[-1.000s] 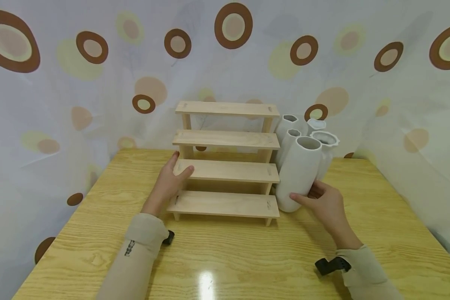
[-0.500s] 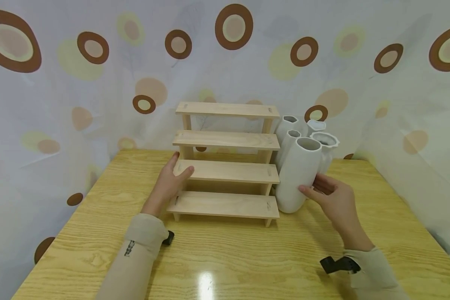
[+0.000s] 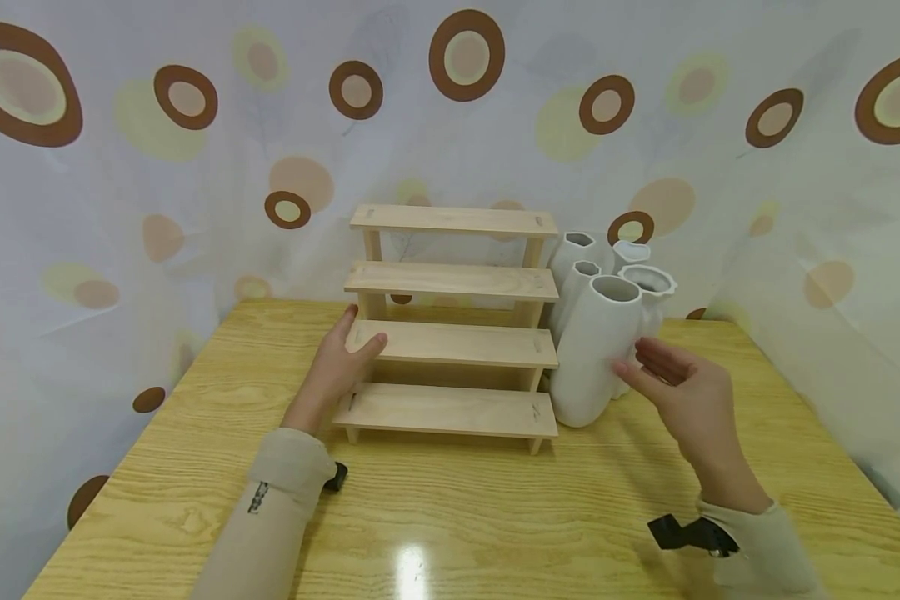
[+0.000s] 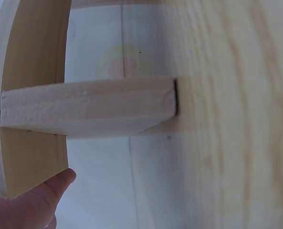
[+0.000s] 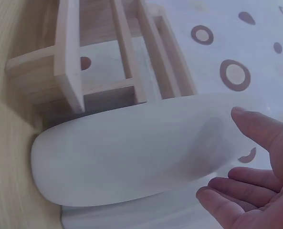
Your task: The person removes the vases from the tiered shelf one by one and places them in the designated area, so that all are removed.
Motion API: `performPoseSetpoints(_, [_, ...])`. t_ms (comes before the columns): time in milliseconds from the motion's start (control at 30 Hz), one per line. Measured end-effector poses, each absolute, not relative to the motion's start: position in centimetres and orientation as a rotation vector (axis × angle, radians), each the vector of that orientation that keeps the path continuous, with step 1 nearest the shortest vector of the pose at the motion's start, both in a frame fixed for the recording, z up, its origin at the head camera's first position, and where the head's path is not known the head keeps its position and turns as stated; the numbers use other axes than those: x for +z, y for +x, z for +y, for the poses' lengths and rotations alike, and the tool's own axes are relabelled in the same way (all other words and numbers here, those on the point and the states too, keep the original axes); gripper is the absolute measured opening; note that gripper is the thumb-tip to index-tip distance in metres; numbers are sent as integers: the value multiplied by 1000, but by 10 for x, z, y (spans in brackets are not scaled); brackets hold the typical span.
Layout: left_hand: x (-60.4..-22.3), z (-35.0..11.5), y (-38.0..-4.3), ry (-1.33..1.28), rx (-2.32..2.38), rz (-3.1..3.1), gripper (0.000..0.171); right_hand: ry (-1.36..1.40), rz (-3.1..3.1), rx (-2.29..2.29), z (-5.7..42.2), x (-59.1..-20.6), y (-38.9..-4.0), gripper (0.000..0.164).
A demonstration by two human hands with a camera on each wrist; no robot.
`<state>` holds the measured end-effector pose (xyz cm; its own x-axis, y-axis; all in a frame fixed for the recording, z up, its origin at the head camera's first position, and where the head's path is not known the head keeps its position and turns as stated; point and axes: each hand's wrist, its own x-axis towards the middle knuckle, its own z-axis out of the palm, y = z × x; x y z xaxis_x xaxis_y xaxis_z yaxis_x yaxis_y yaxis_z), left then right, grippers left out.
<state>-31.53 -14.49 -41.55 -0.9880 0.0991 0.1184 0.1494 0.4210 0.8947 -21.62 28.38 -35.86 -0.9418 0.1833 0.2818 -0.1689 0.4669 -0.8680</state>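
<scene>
A stepped wooden display stand (image 3: 450, 342) with several shelf boards stands on the table. My left hand (image 3: 333, 362) holds the left end of one lower board, its thumb on top. A fingertip (image 4: 60, 181) shows by the board's edge in the left wrist view; the other fingers are mostly hidden. Against the stand's right side stands a tall smooth white vase (image 3: 596, 358), the nearest of a group. My right hand (image 3: 693, 408) is just right of it, fingers loosely extended, holding nothing. In the right wrist view its thumb (image 5: 258, 126) overlaps the vase's upper part; contact cannot be told.
Several more white vases, including one with a scalloped rim (image 3: 648, 279), crowd behind the front vase beside the stand. The wooden table (image 3: 450, 508) extends in front and to both sides. A dotted cloth backdrop (image 3: 270, 100) closes off the back and sides.
My right hand has let go of the front vase and drawn away to the right. The vase stays where it was. My left hand and the stand have not moved.
</scene>
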Motion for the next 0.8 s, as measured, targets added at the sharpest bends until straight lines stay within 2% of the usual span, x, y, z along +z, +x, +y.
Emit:
performPoseSetpoints(333, [-415, -145, -316, -241, -1643, -2603, 92, 26, -2290, 1499, 276, -337, -198, 52])
performPoseSetpoints(567, [-414, -145, -314, -210, -1663, -2613, 91, 172, -2240, 1523, 261, -325, -184, 38])
performPoseSetpoints(800, [-413, -146, -312, -186, -1598, -2663, 94, 259, -2260, 1501, 246, -323, -176, 35])
